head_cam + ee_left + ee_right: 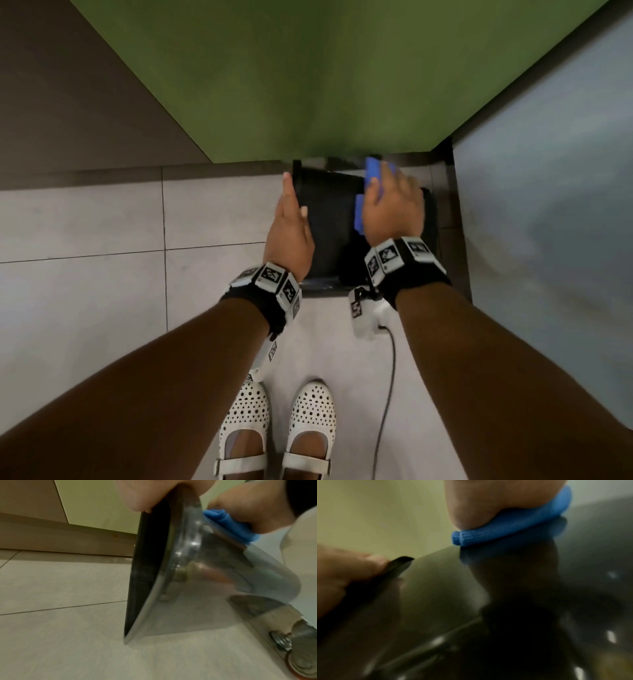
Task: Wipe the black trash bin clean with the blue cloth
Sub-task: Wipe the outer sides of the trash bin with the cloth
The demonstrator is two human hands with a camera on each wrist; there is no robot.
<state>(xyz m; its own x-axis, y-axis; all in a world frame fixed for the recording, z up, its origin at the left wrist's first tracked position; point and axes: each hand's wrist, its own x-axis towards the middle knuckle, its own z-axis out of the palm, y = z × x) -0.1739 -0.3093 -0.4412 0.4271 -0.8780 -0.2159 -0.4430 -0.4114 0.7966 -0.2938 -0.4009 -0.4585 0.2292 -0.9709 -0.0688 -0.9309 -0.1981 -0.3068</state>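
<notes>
Floor job, person standing over it. Left to right: left hand (pixel 289 236) lies flat along the left side of the black trash bin (pixel 329 219), fingers straight, thumb on the rim — steadying, not clutching. The left wrist view shows those fingertips on the dark rim, with the bin tipped over so that the rim's lowest point touches the tiled floor (pixel 102 222). The bin sits in the corner where the floor meets the green cabinet front (pixel 308 85), with a grey panel (pixel 548 171) to its right.

Right hand (pixel 392 205) presses the blue cloth (pixel 371 169) flat against the upper right side of the bin, fingers spread over it; cloth edges stick out above the fingertips and below the thumb side.

Handling, as a judgement: the bin looks light and stiff, with a glossy, reflective wall — likely slippery and inclined to roll or skid while tilted, so the rim is the sensible hold. The cloth is soft, folded and ribbed, and should bunch unless kept flat under the palm.

Hard to read: the bin's far side and inside are hidden, its base is cut off by the wrists, and the right wrist view is blurred. Metal fittings low right in the left wrist view — unclear what they are.
</notes>
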